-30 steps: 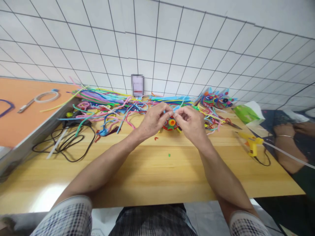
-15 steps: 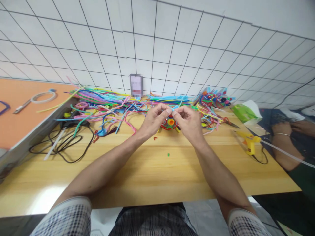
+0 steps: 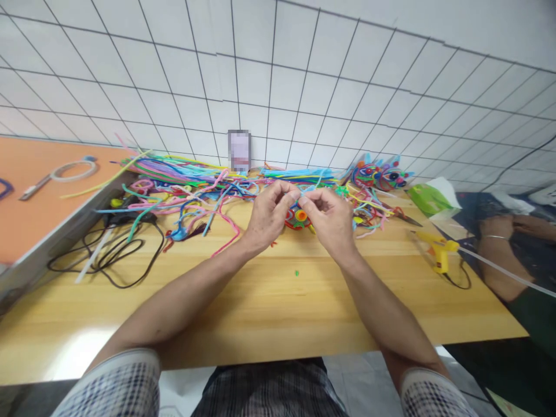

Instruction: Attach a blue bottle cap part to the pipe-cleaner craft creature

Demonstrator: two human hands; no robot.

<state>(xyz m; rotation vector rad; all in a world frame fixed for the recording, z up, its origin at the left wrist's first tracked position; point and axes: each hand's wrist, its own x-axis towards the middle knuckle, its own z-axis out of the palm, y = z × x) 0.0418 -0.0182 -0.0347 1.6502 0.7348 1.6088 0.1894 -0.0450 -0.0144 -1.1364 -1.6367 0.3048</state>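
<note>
Left hand (image 3: 270, 213) and right hand (image 3: 330, 219) meet mid-frame, fingers pinched together; pinched bit too small to tell. Colourful round piece (image 3: 300, 216) just below fingertips. Pink strand (image 3: 225, 244) now trails farther down, left of centre. Same fine work apparently continuing.

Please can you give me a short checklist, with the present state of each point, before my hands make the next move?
1. Left hand and right hand close together, fingers pinched: ok.
2. What the fingertips pinch: cannot tell, too small and hidden.
3. Round colourful piece fully visible: not ok, the hands partly cover it.
4. Yellow glue gun apart from both hands: ok.
5. Glue gun hot or cold: cannot tell.
6. Wood before the hands free of scraps: not ok, a green bit lies there.
</note>
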